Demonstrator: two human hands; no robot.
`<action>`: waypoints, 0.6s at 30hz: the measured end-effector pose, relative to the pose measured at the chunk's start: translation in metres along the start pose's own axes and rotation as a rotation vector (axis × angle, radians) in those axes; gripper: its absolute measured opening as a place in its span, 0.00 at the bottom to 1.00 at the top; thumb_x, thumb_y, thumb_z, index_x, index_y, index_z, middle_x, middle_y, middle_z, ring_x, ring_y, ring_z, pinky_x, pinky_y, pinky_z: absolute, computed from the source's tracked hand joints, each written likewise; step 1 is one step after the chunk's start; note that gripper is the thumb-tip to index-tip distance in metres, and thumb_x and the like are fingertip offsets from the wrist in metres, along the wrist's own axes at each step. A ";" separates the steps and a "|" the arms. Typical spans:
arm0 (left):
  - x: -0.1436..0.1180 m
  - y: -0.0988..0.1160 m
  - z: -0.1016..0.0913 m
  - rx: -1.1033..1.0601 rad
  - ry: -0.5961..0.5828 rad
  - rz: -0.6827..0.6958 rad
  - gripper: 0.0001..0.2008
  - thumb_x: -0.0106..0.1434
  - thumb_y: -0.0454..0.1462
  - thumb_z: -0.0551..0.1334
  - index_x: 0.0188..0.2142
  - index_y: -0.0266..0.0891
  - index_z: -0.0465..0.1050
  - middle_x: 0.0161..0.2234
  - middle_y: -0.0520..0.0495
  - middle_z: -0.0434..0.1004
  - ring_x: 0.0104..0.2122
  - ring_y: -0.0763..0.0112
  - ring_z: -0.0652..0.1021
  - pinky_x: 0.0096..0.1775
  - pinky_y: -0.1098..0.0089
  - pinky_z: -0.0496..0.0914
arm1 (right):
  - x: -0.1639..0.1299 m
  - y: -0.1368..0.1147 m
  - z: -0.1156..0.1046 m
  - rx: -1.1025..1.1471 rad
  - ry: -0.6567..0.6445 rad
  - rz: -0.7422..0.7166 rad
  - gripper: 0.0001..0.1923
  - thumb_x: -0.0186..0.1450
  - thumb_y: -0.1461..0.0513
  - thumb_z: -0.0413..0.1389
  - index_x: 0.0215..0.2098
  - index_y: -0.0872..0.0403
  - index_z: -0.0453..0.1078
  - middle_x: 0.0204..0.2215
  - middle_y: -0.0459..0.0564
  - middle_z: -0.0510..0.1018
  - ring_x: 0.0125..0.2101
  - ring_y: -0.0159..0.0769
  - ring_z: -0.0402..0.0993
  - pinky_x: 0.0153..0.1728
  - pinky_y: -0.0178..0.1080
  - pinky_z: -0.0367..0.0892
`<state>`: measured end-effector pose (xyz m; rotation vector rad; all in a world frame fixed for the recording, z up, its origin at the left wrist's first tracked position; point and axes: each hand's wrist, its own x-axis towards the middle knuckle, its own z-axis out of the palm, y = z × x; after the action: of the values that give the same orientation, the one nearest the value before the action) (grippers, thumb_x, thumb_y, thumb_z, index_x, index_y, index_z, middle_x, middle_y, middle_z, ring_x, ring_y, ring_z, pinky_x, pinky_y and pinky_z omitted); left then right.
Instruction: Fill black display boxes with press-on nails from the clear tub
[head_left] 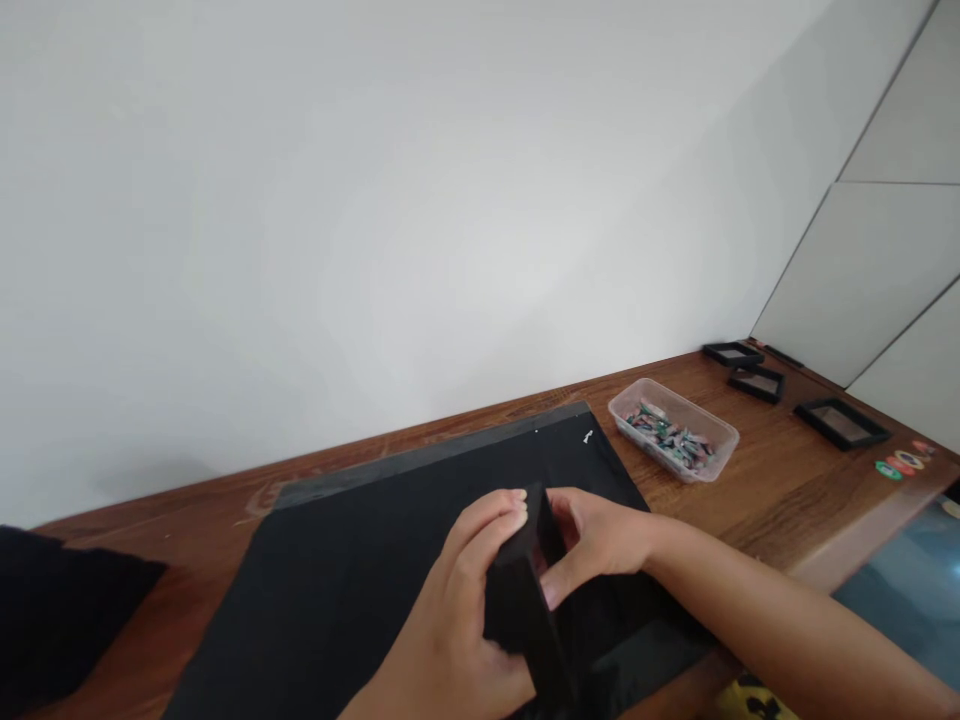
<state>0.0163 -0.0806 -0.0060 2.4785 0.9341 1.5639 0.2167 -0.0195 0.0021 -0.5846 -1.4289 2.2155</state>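
Note:
A black box-like frame (517, 600) is held on edge above the black mat (352, 560). My left hand (465, 610) wraps round its left side, with the fingertips over the top edge and the thumb lower down. From the right, my right hand (592, 540) reaches to the frame's open side. Its thumb rests near the rim and its other fingers go partly inside, out of sight. Whether those fingers pinch anything in there is hidden.
A clear plastic tub (675, 430) of small colourful pieces stands right of the mat on the wooden table (757, 490). Several black frames, one nearer (841, 422), lie at the far right beside round coloured stickers (904, 462). Dark cloth (67, 610) lies at left.

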 end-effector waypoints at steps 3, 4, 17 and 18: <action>0.000 -0.001 0.000 -0.034 0.027 -0.044 0.37 0.68 0.37 0.69 0.74 0.45 0.63 0.62 0.36 0.74 0.61 0.53 0.83 0.59 0.56 0.85 | 0.000 -0.004 0.003 0.062 0.105 -0.014 0.35 0.36 0.52 0.89 0.32 0.54 0.76 0.29 0.37 0.75 0.35 0.30 0.71 0.49 0.38 0.71; 0.000 -0.002 0.001 -0.048 0.033 -0.055 0.36 0.68 0.38 0.69 0.73 0.45 0.63 0.62 0.36 0.74 0.61 0.53 0.83 0.59 0.56 0.85 | -0.001 -0.005 0.004 0.071 0.136 -0.016 0.34 0.36 0.52 0.89 0.29 0.54 0.75 0.28 0.36 0.74 0.34 0.29 0.70 0.48 0.37 0.71; -0.011 -0.016 -0.009 -0.099 0.010 -0.023 0.53 0.53 0.32 0.78 0.76 0.46 0.61 0.63 0.34 0.76 0.62 0.41 0.84 0.59 0.45 0.85 | -0.005 -0.018 0.023 0.108 0.310 0.052 0.34 0.28 0.49 0.88 0.25 0.54 0.78 0.25 0.39 0.81 0.29 0.28 0.71 0.46 0.39 0.72; -0.012 -0.017 -0.009 -0.091 0.008 -0.013 0.57 0.51 0.31 0.78 0.77 0.46 0.60 0.63 0.34 0.75 0.62 0.40 0.84 0.60 0.44 0.85 | -0.005 -0.018 0.023 0.117 0.336 0.050 0.35 0.27 0.50 0.88 0.25 0.54 0.78 0.26 0.39 0.81 0.29 0.28 0.72 0.46 0.39 0.72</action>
<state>-0.0024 -0.0748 -0.0177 2.4024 0.8576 1.5762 0.2104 -0.0328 0.0275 -0.9100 -1.1175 2.0968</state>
